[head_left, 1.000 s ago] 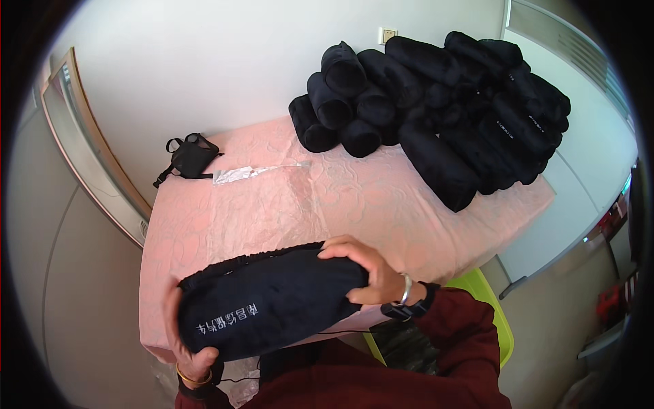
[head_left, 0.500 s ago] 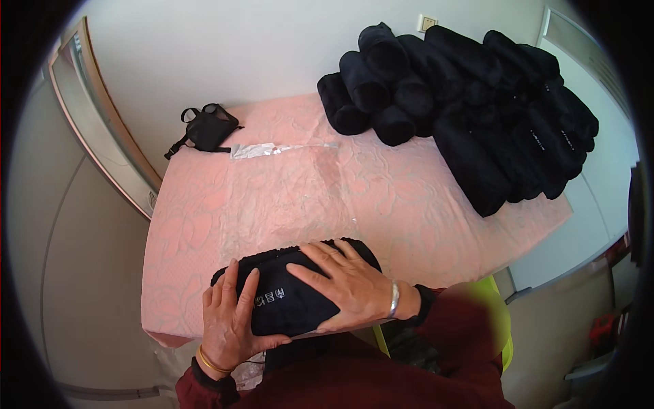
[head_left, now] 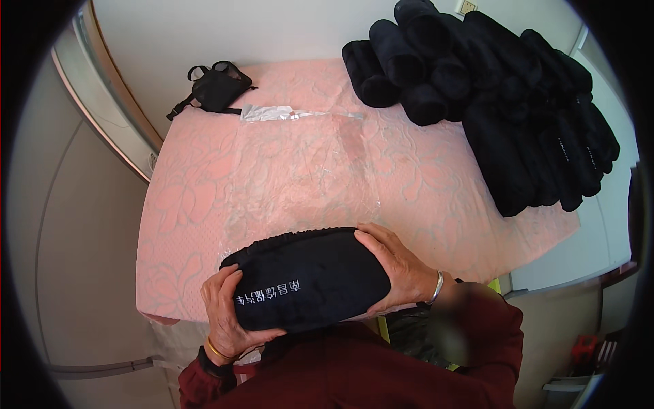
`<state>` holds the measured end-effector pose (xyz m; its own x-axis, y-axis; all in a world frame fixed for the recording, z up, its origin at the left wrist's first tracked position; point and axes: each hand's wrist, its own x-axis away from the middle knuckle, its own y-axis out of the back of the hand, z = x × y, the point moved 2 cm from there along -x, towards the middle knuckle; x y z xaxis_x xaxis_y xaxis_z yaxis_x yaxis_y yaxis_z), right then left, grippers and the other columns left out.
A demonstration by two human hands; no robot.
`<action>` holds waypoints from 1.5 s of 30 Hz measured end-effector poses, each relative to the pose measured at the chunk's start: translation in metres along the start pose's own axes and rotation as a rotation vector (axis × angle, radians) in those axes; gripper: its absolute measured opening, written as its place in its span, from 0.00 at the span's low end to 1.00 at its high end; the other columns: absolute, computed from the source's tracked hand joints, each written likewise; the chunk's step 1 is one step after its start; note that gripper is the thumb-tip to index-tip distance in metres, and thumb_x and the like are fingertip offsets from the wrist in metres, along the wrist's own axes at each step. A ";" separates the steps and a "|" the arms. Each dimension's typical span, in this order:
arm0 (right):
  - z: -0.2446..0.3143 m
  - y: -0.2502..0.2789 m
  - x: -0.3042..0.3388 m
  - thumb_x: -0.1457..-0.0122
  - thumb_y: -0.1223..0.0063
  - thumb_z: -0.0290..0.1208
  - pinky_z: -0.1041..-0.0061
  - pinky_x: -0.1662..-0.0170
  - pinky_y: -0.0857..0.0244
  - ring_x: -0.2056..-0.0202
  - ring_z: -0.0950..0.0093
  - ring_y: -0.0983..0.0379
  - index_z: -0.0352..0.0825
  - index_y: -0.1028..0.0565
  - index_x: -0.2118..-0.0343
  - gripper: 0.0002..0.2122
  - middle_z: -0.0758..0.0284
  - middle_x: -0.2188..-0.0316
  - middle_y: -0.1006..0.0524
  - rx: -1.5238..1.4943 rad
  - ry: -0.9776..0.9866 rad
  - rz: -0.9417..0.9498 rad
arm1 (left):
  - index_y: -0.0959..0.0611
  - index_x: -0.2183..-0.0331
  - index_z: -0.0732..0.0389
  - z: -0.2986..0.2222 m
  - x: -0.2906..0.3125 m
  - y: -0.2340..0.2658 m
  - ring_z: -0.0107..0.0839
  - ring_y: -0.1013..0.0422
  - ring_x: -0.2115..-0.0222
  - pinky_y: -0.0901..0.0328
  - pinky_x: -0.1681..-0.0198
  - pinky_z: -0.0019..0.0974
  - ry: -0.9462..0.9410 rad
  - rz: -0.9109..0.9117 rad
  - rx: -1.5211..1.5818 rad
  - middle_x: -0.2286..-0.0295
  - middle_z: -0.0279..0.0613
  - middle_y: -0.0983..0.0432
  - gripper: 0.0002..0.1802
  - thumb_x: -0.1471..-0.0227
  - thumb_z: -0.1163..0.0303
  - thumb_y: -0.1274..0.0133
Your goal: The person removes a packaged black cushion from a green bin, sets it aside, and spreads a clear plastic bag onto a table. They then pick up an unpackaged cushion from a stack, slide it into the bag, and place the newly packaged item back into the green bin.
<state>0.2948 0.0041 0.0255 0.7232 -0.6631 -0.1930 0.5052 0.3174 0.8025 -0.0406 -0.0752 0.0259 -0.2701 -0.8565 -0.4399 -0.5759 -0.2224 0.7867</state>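
Observation:
A black plush roll-shaped cushion (head_left: 310,279) with white lettering on its face and a gathered seam along its far side rests at the near edge of the table. My left hand (head_left: 228,313) wraps round its left end, thumb along the near side. Round the right end, my right hand (head_left: 398,269) has its fingers over the far corner and its thumb low on the near side. The cushion's underside is hidden.
Several similar black cushions (head_left: 497,170) are heaped at the table's back right. A clear plastic bag (head_left: 300,163) lies flat on the pink patterned tablecloth (head_left: 184,225). A black mesh strapped item (head_left: 219,88) sits at the back left, near the wall.
My right hand has slid from the cushion's top to its right end, and my left hand now grips the left end. More of the lettering shows. The whole view has shifted slightly.

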 end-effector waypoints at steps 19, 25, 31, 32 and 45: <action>0.034 -0.016 0.032 0.59 0.23 0.42 0.68 0.34 0.48 0.36 0.64 0.44 0.34 0.57 0.31 0.59 0.56 0.36 0.43 -0.945 -0.363 -0.439 | 0.37 0.45 0.62 0.010 0.084 -0.019 0.57 0.45 0.39 0.48 0.37 0.55 -0.183 -0.410 -0.041 0.42 0.60 0.44 0.57 0.69 0.44 0.26; 0.044 -0.013 0.029 0.54 0.28 0.31 0.71 0.39 0.41 0.42 0.68 0.36 0.32 0.50 0.32 0.49 0.59 0.41 0.35 -0.881 -0.247 -0.437 | 0.38 0.45 0.59 0.019 0.105 -0.019 0.52 0.43 0.39 0.45 0.38 0.52 -0.015 -0.331 0.325 0.39 0.57 0.48 0.55 0.68 0.50 0.24; 0.034 -0.028 0.031 0.51 0.33 0.26 0.71 0.43 0.36 0.49 0.68 0.29 0.29 0.39 0.38 0.37 0.60 0.46 0.29 -1.410 -0.434 -0.374 | 0.41 0.44 0.62 -0.018 0.080 -0.001 0.42 0.39 0.42 0.44 0.38 0.45 0.354 -0.428 1.069 0.41 0.51 0.42 0.61 0.73 0.51 0.22; 0.034 -0.027 0.032 0.51 0.36 0.25 0.71 0.44 0.35 0.50 0.68 0.28 0.28 0.37 0.40 0.34 0.60 0.48 0.27 -1.485 -0.397 -0.360 | 0.41 0.44 0.62 -0.011 0.086 -0.001 0.42 0.39 0.42 0.44 0.38 0.45 0.359 -0.440 1.068 0.41 0.51 0.42 0.61 0.73 0.51 0.22; 0.055 -0.078 0.029 0.43 0.54 0.36 0.66 0.46 0.31 0.53 0.59 0.24 0.30 0.26 0.49 0.21 0.55 0.53 0.22 -2.269 -0.406 -0.166 | 0.43 0.34 0.61 0.014 0.135 -0.084 0.41 0.39 0.39 0.42 0.37 0.46 0.345 0.165 1.839 0.36 0.45 0.43 0.44 0.45 0.58 0.42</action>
<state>0.2511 -0.0773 -0.0114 0.6822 -0.7161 0.1476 0.2643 0.0532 -0.9630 -0.0397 -0.1655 -0.1058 -0.3901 -0.9103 -0.1384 -0.6281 0.3730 -0.6829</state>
